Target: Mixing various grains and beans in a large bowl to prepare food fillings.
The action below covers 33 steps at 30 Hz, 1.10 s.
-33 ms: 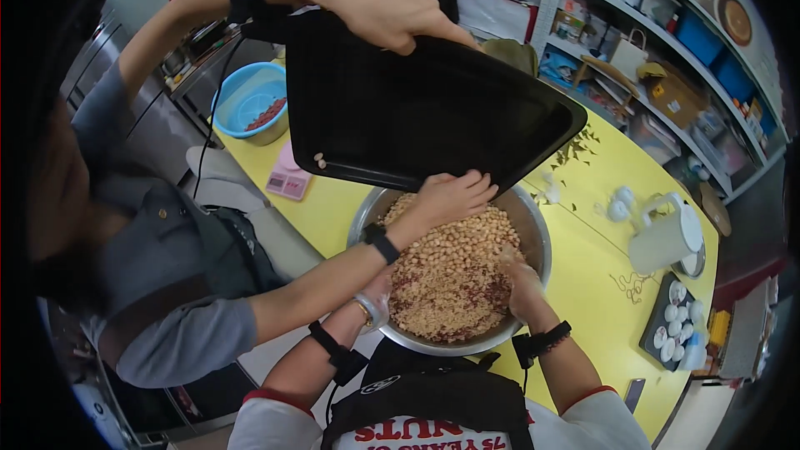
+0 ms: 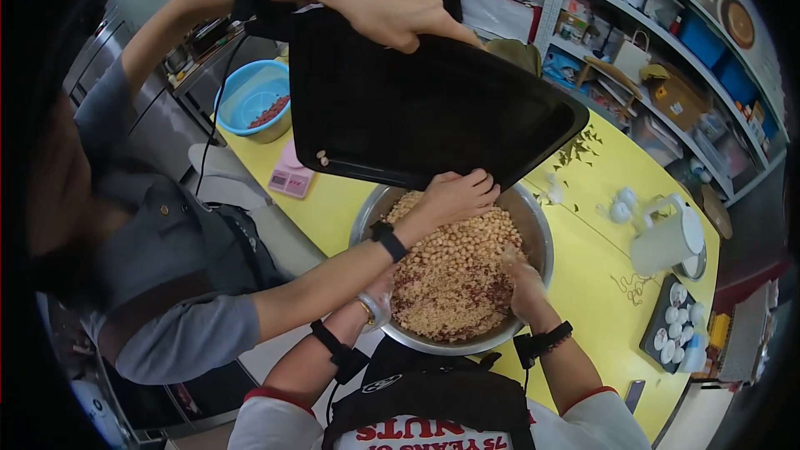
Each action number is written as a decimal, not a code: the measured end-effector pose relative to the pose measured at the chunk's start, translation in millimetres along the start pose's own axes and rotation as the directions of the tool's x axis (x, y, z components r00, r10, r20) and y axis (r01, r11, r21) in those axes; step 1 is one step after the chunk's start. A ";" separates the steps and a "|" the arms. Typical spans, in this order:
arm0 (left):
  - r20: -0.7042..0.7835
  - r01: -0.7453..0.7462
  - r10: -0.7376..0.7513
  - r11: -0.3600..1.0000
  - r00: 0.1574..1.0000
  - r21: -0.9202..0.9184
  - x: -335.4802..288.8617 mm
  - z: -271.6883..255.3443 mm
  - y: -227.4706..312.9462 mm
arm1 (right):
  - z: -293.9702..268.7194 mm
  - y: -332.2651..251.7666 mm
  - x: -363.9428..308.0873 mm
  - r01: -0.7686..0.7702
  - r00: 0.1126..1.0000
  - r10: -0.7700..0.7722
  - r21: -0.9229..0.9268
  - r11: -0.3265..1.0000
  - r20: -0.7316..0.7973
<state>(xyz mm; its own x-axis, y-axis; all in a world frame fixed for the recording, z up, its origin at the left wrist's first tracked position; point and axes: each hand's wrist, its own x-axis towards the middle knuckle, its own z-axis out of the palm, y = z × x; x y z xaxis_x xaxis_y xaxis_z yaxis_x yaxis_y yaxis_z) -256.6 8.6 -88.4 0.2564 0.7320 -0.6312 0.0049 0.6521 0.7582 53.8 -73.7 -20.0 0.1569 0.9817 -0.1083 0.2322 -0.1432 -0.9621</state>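
A large metal bowl [image 2: 542, 237] in front of me holds pale, roundish nuts or beans [image 2: 467, 237], with tan crumbs [image 2: 442, 304] and dark reddish bits nearer to me. My right hand [image 2: 525, 287], in a thin clear glove, reaches over the right rim, fingers stretched out against the contents. At the left rim my gloved left hand [image 2: 379, 296] is partly covered by a co-worker's forearm; its fingers are hidden. The co-worker's hands [image 2: 458, 198] tilt a black tray [image 2: 417, 108] above the bowl's far side. A couple of pale pieces lie in its lower corner.
On the yellow table [image 2: 583, 317] stand a blue basin [image 2: 242, 87] with reddish pieces, a pink scale [image 2: 292, 179], a lidded jug [image 2: 667, 237] and a dark tray [image 2: 654, 337] with several white round items. Shelving [image 2: 658, 42] lines the far right.
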 end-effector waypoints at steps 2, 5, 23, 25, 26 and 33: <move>-0.022 0.026 -0.027 0.999 0.999 -0.029 -3.0 4.6 1.7 | 1.9 1.3 -1.2 -0.017 1.000 0.017 0.089 0.996 -0.001; -0.058 0.063 -0.068 0.995 0.996 -0.071 -15.3 20.0 19.6 | 9.4 -53.5 -4.4 -0.432 0.869 0.493 0.550 0.714 0.043; 0.036 0.002 0.015 0.904 0.999 -0.428 -25.5 60.7 49.4 | 44.7 -51.7 28.9 -0.539 0.823 0.441 0.739 0.405 0.358; 0.044 0.006 0.013 0.917 0.999 -0.400 -43.4 72.8 72.5 | 40.6 -59.6 31.7 -0.534 0.838 0.397 0.714 0.453 0.374; 0.049 -0.001 0.020 0.927 0.999 -0.374 -54.7 75.7 85.2 | 37.2 -70.1 30.6 -0.523 0.852 0.344 0.685 0.507 0.395; 0.061 -0.124 0.151 0.940 0.987 -0.318 -13.0 38.8 91.1 | -33.2 28.2 109.1 0.088 0.991 -0.093 0.062 0.994 0.099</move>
<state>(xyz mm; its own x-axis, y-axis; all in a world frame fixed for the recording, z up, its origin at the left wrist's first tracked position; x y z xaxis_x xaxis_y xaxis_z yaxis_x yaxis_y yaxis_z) -221.9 50.8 -4.8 0.3127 0.8084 -0.4987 -0.3343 0.5851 0.7389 109.3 25.2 -50.7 0.0383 0.9984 -0.0423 0.1855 -0.0487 -0.9814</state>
